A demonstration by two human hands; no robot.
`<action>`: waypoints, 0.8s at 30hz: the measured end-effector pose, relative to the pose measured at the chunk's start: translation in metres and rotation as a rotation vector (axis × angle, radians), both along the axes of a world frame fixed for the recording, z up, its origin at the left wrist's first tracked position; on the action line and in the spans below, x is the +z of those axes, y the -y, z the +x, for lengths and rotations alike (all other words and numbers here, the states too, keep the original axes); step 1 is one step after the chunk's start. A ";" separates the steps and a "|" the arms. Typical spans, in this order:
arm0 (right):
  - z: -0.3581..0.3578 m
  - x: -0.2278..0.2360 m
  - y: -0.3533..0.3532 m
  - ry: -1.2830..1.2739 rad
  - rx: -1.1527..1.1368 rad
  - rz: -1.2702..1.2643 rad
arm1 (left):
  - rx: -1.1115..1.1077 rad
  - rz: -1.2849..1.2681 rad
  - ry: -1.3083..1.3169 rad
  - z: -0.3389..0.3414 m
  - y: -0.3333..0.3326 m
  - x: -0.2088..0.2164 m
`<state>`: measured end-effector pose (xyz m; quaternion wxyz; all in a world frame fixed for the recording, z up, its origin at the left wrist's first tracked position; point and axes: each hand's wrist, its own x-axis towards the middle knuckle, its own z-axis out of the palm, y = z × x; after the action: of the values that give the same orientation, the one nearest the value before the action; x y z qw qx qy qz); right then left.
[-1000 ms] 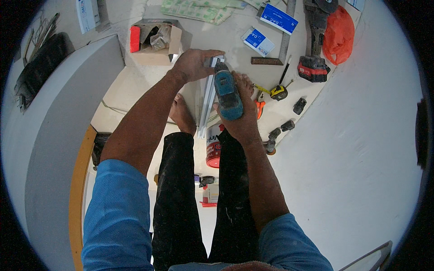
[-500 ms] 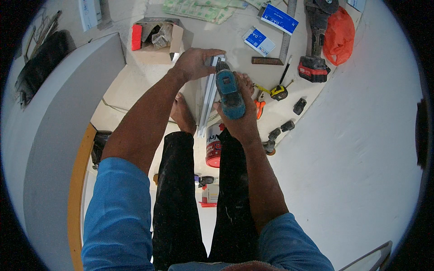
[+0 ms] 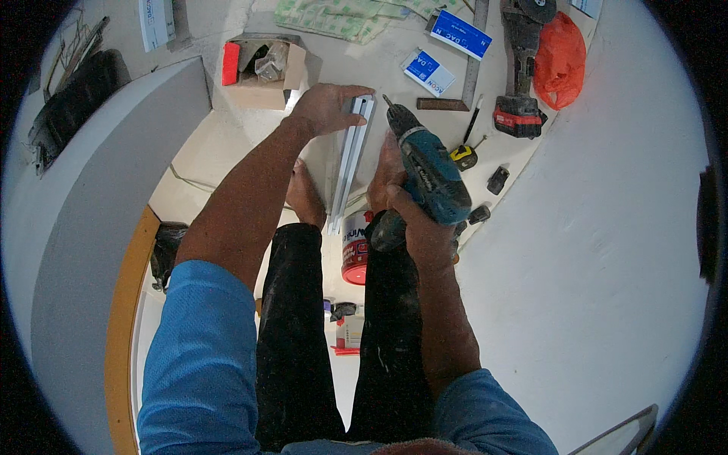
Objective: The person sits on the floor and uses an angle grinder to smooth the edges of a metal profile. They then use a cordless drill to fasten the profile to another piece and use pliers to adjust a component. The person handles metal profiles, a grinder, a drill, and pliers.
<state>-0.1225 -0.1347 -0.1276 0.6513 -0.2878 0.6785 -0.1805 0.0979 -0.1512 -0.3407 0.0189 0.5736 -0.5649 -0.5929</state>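
Note:
My left hand (image 3: 327,108) grips the far end of a long silvery metal channel (image 3: 349,163), fingers and thumb on either side of its tip. The channel slants down toward me between my bare feet, its near end beside a white and red paint bucket (image 3: 354,254). In my right hand (image 3: 428,236) is a teal and black cordless drill (image 3: 428,163), my fingers wrapped round its handle. The drill is tilted, its bit pointing up and left, just right of the channel's far end and apart from it.
An open cardboard box (image 3: 262,72) stands far left. Two blue and white boxes (image 3: 460,34), a try square (image 3: 444,104), an angle grinder (image 3: 519,76) and an orange plastic bag (image 3: 560,61) lie far right. Nearer are a tape measure (image 3: 463,158) and a black block (image 3: 498,180).
My right hand has drawn the drill back to the right, off the channel's end, and turned it on its side. My left hand stays on the channel. The drill now hides the orange pliers.

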 end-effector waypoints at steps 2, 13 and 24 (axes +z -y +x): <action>-0.006 -0.003 -0.007 0.089 -0.142 0.117 | 0.021 -0.065 -0.053 0.004 -0.003 -0.006; -0.010 -0.039 -0.002 0.752 -0.856 0.302 | 0.467 -0.151 0.144 -0.014 -0.033 0.039; 0.027 -0.022 0.020 0.316 -0.796 0.343 | 1.012 0.800 -0.511 -0.051 -0.063 0.211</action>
<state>-0.0952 -0.1548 -0.1497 0.6649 0.1382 0.6488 -0.3434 0.0473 -0.0877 -0.1301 0.2124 0.5719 0.0564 -0.7903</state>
